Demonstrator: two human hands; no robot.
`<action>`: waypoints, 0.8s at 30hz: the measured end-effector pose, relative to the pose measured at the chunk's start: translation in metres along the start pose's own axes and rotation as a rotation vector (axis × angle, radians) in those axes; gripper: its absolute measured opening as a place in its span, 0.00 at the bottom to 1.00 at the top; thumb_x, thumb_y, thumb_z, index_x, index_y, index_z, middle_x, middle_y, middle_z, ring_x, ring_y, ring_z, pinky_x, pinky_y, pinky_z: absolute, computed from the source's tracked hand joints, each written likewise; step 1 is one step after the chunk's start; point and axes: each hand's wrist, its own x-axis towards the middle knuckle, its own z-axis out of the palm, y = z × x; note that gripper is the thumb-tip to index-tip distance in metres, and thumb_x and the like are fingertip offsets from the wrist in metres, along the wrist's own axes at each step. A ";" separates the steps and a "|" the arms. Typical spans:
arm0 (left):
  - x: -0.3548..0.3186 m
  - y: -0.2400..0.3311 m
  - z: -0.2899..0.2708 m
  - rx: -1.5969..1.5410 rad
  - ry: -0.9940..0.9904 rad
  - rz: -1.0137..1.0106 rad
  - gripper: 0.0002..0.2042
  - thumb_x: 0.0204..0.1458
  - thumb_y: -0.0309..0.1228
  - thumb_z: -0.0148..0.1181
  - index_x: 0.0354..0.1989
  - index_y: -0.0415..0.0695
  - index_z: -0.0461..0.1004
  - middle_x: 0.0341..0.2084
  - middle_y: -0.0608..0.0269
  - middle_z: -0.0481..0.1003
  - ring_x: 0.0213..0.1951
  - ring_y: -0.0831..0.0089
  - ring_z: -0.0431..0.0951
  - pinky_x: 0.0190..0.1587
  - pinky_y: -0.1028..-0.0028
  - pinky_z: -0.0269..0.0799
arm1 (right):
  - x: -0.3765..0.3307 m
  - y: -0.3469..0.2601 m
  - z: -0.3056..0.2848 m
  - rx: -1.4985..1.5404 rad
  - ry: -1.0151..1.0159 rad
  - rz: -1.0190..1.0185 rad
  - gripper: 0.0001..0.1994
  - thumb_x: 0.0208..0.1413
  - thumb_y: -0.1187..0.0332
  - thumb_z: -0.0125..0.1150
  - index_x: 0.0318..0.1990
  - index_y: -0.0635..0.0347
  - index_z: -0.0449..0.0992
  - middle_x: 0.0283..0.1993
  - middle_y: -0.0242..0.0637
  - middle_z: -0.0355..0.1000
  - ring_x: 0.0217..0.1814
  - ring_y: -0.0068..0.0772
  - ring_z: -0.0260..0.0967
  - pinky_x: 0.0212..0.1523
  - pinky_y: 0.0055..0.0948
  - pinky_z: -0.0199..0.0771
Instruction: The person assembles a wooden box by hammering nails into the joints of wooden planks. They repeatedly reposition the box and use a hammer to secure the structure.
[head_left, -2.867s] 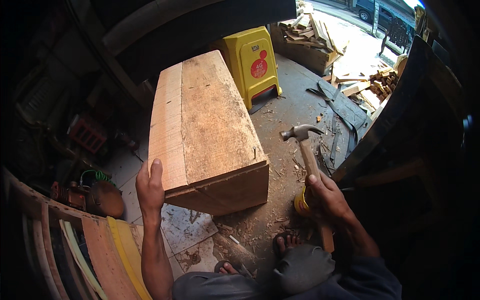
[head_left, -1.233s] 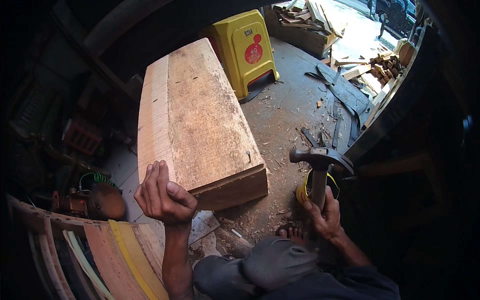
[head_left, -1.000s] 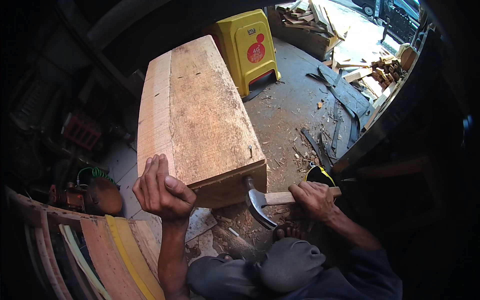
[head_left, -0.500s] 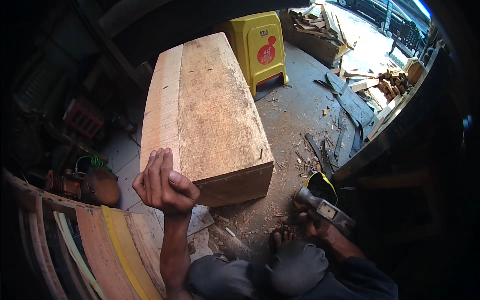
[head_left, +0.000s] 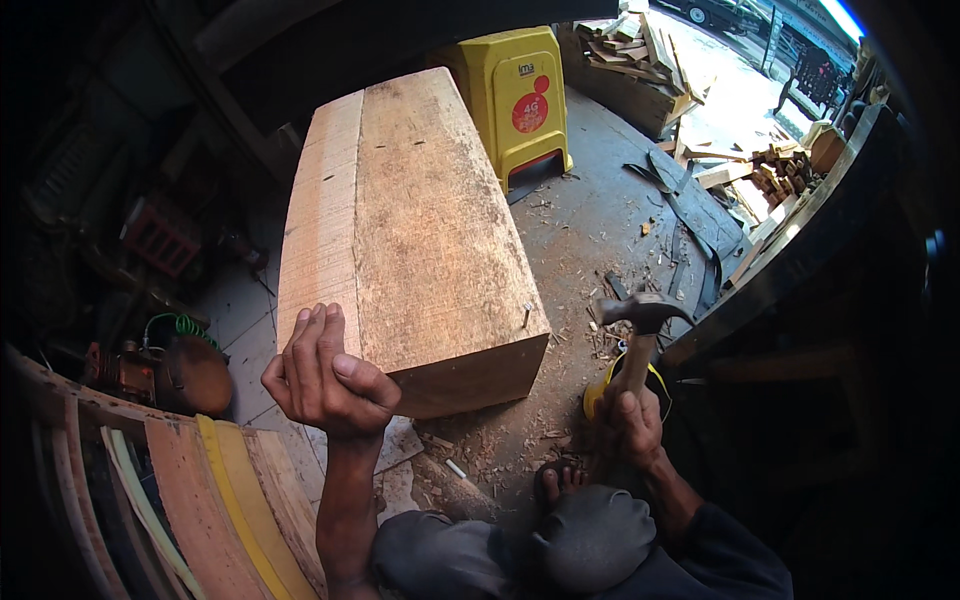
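While propping the left hand against the near left corner of the wooden box, holds a hammer nearly upright in the right hand. Has the left forearm rising almost straight from the lower edge, with the fingers set close together, half curled and pointing away toward the top of the box, and with the thumb bent in beside them. Cannot tell about anything held inside that curl. Wraps the right fingers around the wooden handle, with the thumb lying along it and the forearm slanting in from the lower right, out of a dark sleeve. Points the hammer's head upward, with the striking face to the left and the claw to the right, to the right of the box and apart from it. Has the box ahead of the 2 knees, lengthwise away from the body, with 1 seam running along its top. Has 1 nail standing slightly tilted in the near right corner of that top, well apart from the left hand. Has a yellow bucket behind the handle, a yellow stool near the box's far end, and shavings scattered on the floor.
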 end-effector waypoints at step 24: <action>0.000 0.006 0.004 -0.011 0.002 -0.008 0.19 0.58 0.31 0.41 0.42 0.36 0.82 0.39 0.57 0.82 0.47 0.61 0.82 0.53 0.61 0.63 | 0.015 -0.117 -0.012 -0.720 -0.132 -0.074 0.24 0.69 0.51 0.55 0.53 0.68 0.68 0.34 0.49 0.72 0.33 0.42 0.74 0.37 0.39 0.74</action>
